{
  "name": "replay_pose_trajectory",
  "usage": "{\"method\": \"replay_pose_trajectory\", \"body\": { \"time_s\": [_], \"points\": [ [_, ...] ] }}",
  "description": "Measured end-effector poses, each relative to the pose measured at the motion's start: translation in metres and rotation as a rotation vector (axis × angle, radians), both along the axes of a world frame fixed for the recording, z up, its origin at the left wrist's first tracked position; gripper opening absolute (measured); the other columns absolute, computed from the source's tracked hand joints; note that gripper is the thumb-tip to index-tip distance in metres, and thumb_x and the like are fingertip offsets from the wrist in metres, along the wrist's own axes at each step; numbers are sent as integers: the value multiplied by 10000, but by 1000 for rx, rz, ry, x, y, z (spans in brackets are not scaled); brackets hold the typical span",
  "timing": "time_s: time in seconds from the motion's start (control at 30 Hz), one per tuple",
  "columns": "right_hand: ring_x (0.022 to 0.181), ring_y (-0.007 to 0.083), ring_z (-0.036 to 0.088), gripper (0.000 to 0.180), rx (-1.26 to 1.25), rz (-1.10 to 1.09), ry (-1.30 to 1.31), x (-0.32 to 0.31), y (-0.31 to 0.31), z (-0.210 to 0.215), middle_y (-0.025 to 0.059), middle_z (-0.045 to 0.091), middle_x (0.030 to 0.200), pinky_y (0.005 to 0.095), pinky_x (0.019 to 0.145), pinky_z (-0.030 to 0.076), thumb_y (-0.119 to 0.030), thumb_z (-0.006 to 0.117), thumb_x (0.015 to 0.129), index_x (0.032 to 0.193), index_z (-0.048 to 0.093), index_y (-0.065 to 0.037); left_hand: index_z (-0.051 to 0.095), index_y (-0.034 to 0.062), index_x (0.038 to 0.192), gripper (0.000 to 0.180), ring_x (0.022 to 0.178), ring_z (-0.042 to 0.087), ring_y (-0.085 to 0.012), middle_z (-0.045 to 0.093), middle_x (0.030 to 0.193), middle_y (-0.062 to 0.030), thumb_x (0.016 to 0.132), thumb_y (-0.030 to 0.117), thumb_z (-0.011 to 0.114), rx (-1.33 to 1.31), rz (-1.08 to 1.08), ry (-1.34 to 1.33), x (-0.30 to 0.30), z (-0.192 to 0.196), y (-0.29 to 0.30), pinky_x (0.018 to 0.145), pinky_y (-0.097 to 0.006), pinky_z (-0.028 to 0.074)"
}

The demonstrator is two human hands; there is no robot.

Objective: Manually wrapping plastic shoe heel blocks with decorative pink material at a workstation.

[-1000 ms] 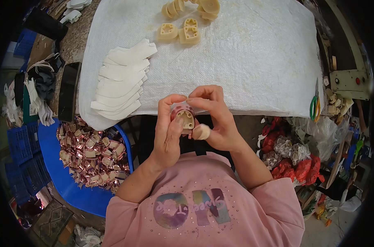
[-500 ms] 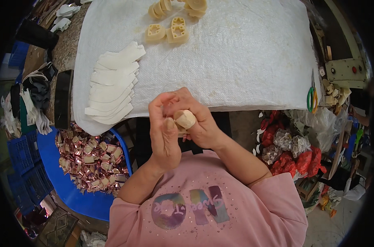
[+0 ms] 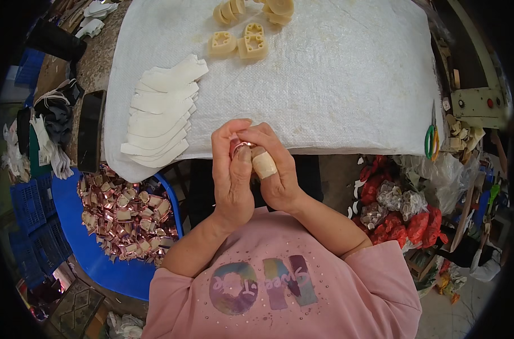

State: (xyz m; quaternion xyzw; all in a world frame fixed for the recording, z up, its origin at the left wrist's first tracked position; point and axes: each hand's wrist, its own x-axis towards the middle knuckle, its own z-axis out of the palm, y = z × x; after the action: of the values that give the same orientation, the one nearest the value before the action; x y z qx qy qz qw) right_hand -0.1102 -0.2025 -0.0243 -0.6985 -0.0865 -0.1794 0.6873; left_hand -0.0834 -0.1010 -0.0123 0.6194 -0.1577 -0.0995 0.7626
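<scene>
Head view, left hand: fingers curled tight around a pink shiny piece, thumb along the near side; left hand (image 3: 231,183), pink shiny piece (image 3: 234,142).
Right hand: right hand (image 3: 279,178) curled against the same piece, fingers over its far side; exact contact hidden behind the knuckles.
Right thumb: beige wrap (image 3: 265,165) round it, beside the left thumb.
Held piece: between both hands, at the near table edge; mostly covered, only a glossy sliver shows, full shape can't be told.
White sheet (image 3: 336,85): over the table, far edge cut off by frame.
White cut pieces (image 3: 159,121): overlapping in a fan, left on the sheet; count hard to make out.
Beige blocks (image 3: 253,48): far side of sheet; farthest ones cut off at top.
Blue tub (image 3: 118,278): lower left, holds heaped pink shiny parts (image 3: 127,217); lower ones buried.
Scissors (image 3: 432,141): right sheet edge, green and orange handles.
Red bags (image 3: 404,226): right, low; contents can't be told.
Rim: dark, detail lost.
</scene>
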Motion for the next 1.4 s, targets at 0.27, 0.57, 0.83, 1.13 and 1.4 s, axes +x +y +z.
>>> {"method": "replay_pose_trajectory", "body": {
  "time_s": [0.27,0.57,0.83,1.13,1.4],
  "points": [
    [723,125,513,409,244,194,446,2,-18,20,65,494,990,216,577,446,-318,333,992,1248,488,-38,118,130,1447,778,758,536,-137,544,1004,-68,893,658,258,-468,-314,420,13,2,9,555,-266,434],
    [538,105,561,190,47,83,512,14,-30,38,65,571,740,234,485,482,-170,593,880,851,555,14,121,51,1406,657,746,472,-113,499,958,-89,921,384,414,15,-267,30,8,15,11,613,-245,400],
    [606,76,558,173,175,229,445,6,-40,20,32,571,751,212,484,433,-167,565,897,930,562,3,156,2,1338,496,745,438,-107,458,924,-81,908,97,384,-37,-285,106,3,12,10,672,-239,392],
    [664,141,576,243,-13,42,320,9,-41,31,67,580,777,274,602,466,-181,581,879,1013,575,22,34,31,1414,702,786,500,-147,488,1001,-118,883,235,445,-23,-289,208,19,7,25,640,-234,409],
    [662,243,581,247,-265,-14,189,9,-36,34,140,569,779,322,594,456,-216,589,857,958,579,8,313,-68,1323,731,789,575,-194,565,1000,-158,848,388,631,174,-92,-284,16,7,20,693,-307,472]
  ]
}}
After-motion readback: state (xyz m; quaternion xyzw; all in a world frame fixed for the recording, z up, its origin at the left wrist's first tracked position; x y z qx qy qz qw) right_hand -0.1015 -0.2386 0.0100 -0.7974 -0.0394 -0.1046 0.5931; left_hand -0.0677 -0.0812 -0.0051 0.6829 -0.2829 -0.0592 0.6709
